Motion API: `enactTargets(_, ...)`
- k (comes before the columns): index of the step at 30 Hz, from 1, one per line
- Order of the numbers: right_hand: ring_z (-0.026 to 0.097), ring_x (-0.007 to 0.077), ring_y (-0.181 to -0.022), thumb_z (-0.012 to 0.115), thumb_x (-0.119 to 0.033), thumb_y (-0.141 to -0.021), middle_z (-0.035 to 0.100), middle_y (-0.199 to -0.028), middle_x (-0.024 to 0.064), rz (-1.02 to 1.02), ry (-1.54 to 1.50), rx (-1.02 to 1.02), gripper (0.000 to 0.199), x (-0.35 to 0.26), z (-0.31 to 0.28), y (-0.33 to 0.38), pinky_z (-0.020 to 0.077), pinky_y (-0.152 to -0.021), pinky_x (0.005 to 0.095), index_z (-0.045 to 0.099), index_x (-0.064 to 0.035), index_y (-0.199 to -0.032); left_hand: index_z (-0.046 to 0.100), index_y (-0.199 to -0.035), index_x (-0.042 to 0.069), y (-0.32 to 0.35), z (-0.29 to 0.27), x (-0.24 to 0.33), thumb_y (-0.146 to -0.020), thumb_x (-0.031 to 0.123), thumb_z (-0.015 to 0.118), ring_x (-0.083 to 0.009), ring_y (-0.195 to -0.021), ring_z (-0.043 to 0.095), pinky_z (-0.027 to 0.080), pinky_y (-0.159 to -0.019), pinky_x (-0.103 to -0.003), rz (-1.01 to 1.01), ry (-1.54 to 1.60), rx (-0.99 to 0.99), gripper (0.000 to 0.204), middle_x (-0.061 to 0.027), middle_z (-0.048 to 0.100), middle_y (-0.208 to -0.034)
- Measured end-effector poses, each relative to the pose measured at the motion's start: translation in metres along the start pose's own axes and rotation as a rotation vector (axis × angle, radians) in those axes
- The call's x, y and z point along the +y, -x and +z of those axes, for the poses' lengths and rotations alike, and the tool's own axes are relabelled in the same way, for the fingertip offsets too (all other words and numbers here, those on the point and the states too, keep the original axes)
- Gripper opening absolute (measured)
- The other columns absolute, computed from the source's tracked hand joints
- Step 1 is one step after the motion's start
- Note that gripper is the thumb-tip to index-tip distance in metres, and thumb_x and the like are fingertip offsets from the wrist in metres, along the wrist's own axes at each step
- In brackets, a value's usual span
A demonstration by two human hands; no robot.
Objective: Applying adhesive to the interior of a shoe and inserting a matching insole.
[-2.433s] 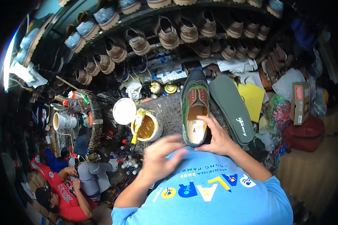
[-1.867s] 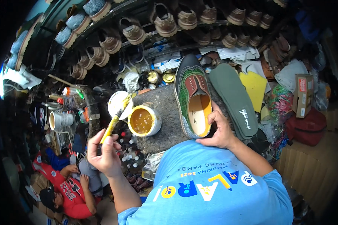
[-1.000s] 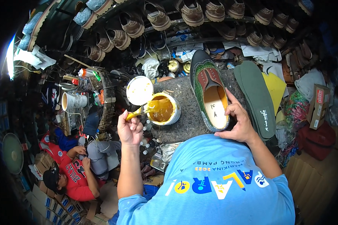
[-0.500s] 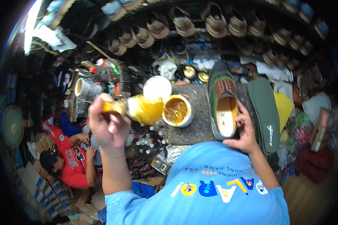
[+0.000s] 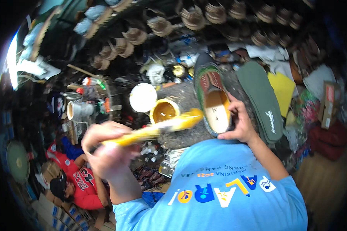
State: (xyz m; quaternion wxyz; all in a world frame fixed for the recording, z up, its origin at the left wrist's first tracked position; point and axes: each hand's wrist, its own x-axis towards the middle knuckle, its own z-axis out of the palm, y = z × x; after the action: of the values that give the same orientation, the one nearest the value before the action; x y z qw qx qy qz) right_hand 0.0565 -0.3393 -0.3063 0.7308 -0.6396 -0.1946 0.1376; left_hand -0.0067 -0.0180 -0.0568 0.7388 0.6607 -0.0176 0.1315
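My left hand (image 5: pixel 108 148), blurred by motion, is closed around the handle of a yellow-coated brush (image 5: pixel 158 130). The brush points right, and its bristle end, thick with yellow glue, appears close to the shoe's heel; I cannot tell whether they touch. My right hand (image 5: pixel 241 119) grips the heel end of a shoe (image 5: pixel 209 81) with a brown laced front, green side and dark toe. A pale insole (image 5: pixel 216 104) shows inside it. Left of the shoe stands a tub (image 5: pixel 152 114) of amber glue, beside a round white lid (image 5: pixel 143 97).
Shoe and tub rest on a dark stone-like block (image 5: pixel 183 92). Green sole sheets (image 5: pixel 260 98) and a yellow sheet (image 5: pixel 281 92) lie to the right. A white cup (image 5: pixel 81 110) stands left. Shoes line a rack (image 5: pixel 162 25) above; a person in red (image 5: pixel 81 177) sits lower left.
My left hand has swung the brush from beside the glue tub across toward the shoe's heel. My right hand still holds the shoe. The whole view has tilted and shifted.
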Motion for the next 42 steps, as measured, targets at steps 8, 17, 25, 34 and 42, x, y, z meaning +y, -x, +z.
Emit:
enactTargets(8, 0.041, 0.0241, -0.147, 0.104, -0.012, -0.057, 0.018, -0.171, 0.0267, -0.048, -0.152, 0.000, 0.091, -0.016, 0.007, -0.005, 0.0384, -0.120, 0.0401, 0.045, -0.0143, -0.127, 0.068, -0.098, 0.000, -0.021, 0.123, -0.125, -0.086, 0.004, 0.077, -0.0324, -0.059, 0.062, 0.050, -0.053, -0.041, 0.417, -0.943, -0.389, 0.015, -0.0137, 0.060, -0.075)
enactTargets(17, 0.054, 0.0229, -0.135, 0.105, -0.018, -0.055, 0.021, -0.170, 0.0289, -0.069, -0.096, 0.044, 0.092, -0.013, 0.009, -0.004, 0.0455, -0.111, 0.0378, 0.048, -0.0162, -0.127, 0.069, -0.086, -0.003, -0.022, 0.116, -0.126, -0.087, 0.002, 0.073, -0.0291, -0.059, 0.067, 0.051, -0.056, -0.038, 0.078, -0.918, -0.395, 0.006, -0.0160, 0.067, -0.071)
enactTargets(25, 0.055, 0.0232, -0.133, 0.105, -0.022, -0.055, 0.025, -0.168, 0.0292, -0.080, -0.004, 0.031, 0.091, -0.014, 0.005, -0.004, 0.0465, -0.109, 0.0379, 0.050, -0.0159, -0.127, 0.072, -0.087, -0.004, -0.039, 0.120, -0.132, -0.086, 0.001, 0.071, -0.0252, -0.059, 0.065, 0.048, -0.055, -0.035, 0.189, -0.911, -0.356, 0.005, -0.0140, 0.065, -0.071)
enactTargets(34, 0.034, 0.0475, -0.153, 0.105, -0.032, -0.052, 0.048, -0.151, 0.0262, -0.097, 0.006, 0.054, 0.089, -0.013, 0.008, -0.005, 0.0339, -0.121, 0.0523, 0.054, -0.0165, -0.123, 0.068, -0.081, -0.002, -0.035, 0.113, -0.113, -0.080, -0.001, 0.070, -0.0314, -0.057, 0.062, 0.050, -0.054, -0.040, -0.057, -0.950, -0.417, 0.002, -0.0152, 0.061, -0.067)
enactTargets(42, 0.036, 0.0472, -0.152, 0.105, -0.032, -0.049, 0.036, -0.159, 0.0367, -0.113, 0.091, 0.061, 0.092, -0.018, 0.006, -0.006, 0.0369, -0.120, 0.0486, 0.055, -0.0161, -0.124, 0.061, -0.079, 0.003, -0.036, 0.128, -0.123, -0.086, 0.003, 0.076, -0.0296, -0.051, 0.058, 0.048, -0.048, -0.042, 0.128, -1.151, -0.425, 0.016, -0.0124, 0.057, -0.065)
